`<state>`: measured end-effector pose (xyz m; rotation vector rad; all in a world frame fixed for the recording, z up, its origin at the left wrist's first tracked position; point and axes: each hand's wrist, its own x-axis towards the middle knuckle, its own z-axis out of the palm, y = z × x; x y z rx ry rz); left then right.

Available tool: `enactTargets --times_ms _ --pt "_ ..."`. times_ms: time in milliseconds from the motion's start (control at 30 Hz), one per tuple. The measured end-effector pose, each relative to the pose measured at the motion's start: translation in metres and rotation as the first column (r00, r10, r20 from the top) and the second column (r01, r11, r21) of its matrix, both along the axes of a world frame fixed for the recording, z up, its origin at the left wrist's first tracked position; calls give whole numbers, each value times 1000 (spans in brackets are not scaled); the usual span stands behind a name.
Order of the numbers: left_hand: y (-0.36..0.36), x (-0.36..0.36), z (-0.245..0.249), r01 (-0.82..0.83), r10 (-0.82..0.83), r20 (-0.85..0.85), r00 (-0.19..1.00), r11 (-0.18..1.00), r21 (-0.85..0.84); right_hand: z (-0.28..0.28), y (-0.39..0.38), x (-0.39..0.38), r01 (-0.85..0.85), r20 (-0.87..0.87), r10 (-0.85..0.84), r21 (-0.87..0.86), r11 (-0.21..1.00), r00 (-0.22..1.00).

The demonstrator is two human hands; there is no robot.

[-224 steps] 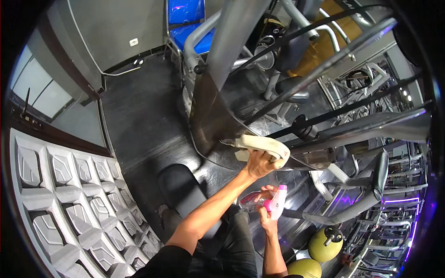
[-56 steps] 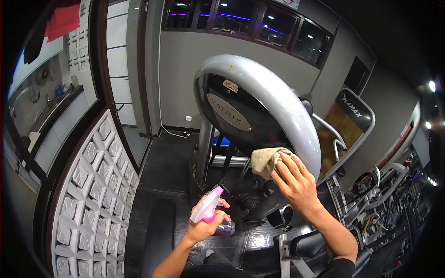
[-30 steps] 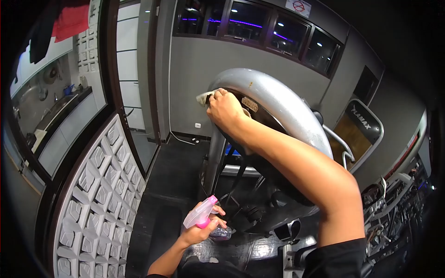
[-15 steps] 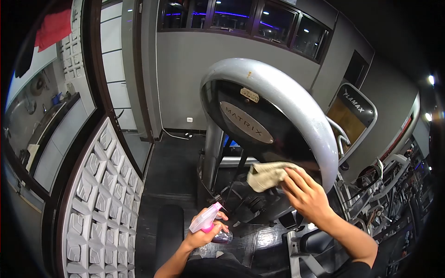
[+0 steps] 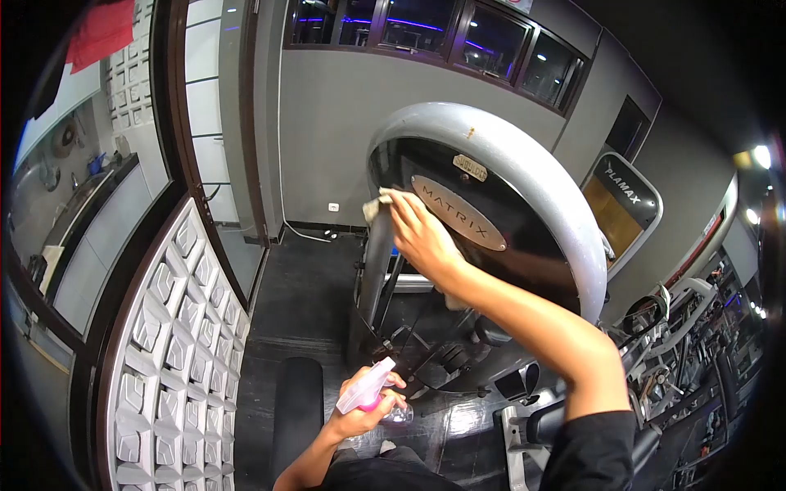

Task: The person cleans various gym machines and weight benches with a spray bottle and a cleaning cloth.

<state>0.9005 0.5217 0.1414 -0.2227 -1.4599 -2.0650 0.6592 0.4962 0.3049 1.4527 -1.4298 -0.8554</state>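
Observation:
A light beige cloth is held by my right hand at the left edge of the machine's dark oval panel, left of its MATRIX plate. The fingers press on the cloth, which is mostly hidden behind them. A thick silver curved frame surrounds the panel. Low in the view, my left hand is wrapped round a spray bottle with a pale pink head and a clear body, its nozzle pointing up and to the right.
A black padded bench stands left of my left hand. Further left is a white patterned panel beside a dark-framed door. A PLAMAX machine and more gym equipment are on the right.
My right hand has swept the cloth up and left, from the panel's lower part to its left edge. My left hand with the spray bottle stays almost in place. The view has shifted slightly.

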Motion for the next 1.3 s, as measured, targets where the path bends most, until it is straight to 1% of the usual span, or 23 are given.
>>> enactTargets --times_ms 100,133,167,200,267,300,333,433,500,567,633,667,700,767,867,900,967,1000,1067,1100,1167,1233,1300 --pt "-1 16 -8 -18 17 20 1000 999 41 -3 -70 -12 88 13 -87 -15 996 996" --pt "-3 22 -5 -44 45 30 999 999 -17 -1 -86 -15 85 10 -85 -15 996 996" --pt "-4 30 -3 -67 70 43 997 995 -72 0 -96 -16 100 35 -99 -16 995 994" --pt "-5 33 -4 -68 71 42 997 995 -66 0 -102 -18 113 55 -112 -15 993 992" --pt "-6 39 -5 -120 131 93 987 986 -115 -1 -104 -18 121 49 -119 -30 992 992" --pt "-5 42 -5 -122 134 129 983 987 -103 -3 -100 -15 135 48 -133 -49 990 990" --pt "-3 41 -5 -137 144 109 984 988 -67 -5 -87 -16 86 58 -83 -49 995 995" --pt "2 35 -10 -142 142 104 984 990 -10 -12 -52 -5 90 80 -84 -74 993 993" --pt "6 30 -12 -108 111 104 988 993 -36 -19 -16 2 50 68 -43 -106 993 997" --pt "10 22 -16 -66 70 104 992 997 -39 -25 32 10 47 120 -37 -81 996 992" --pt "21 13 -16 -27 31 104 994 999 -33 -33 85 10 -15 165 37 -134 991 986" --pt "25 7 -13 -18 22 95 995 999 -41 -30 112 10 -84 168 112 -167 982 979" --pt "30 1 -10 -10 14 87 996 999 -50 -28 137 8 -69 170 98 -172 983 981" --pt "42 -11 -8 14 -9 79 997 998 -67 -30 184 4 -155 265 209 -211 965 941" --pt "59 -26 -1 63 -58 73 996 996 -67 -35 243 -1 -159 357 283 -339 927 890" --pt "64 -31 0 68 -63 75 995 995 -72 -39 260 -7 -196 345 355 -420 886 869" --pt "76 -40 3 110 -106 69 992 992 -55 -43 293 -16 -189 366 411 -512 838 835" --pt "82 -44 5 117 -113 91 989 992 -50 -46 307 -20 -152 376 415 -562 813 828" --pt "92 -53 5 117 -112 98 989 992 -51 -55 329 -31 -90 376 395 -619 780 838" --pt "97 -57 5 125 -119 106 987 991 -53 -57 332 -37 -88 368 443 -680 728 818" --pt "107 -64 10 117 -112 109 988 992 -44 -64 332 -47 -94 380 518 -731 675 766" --pt "115 -70 16 102 -95 117 989 993 -52 -62 323 -55 -235 315 602 -713 661 734" --pt "120 -75 15 93 -86 105 991 994 -56 -55 312 -58 -307 302 638 -682 664 709"
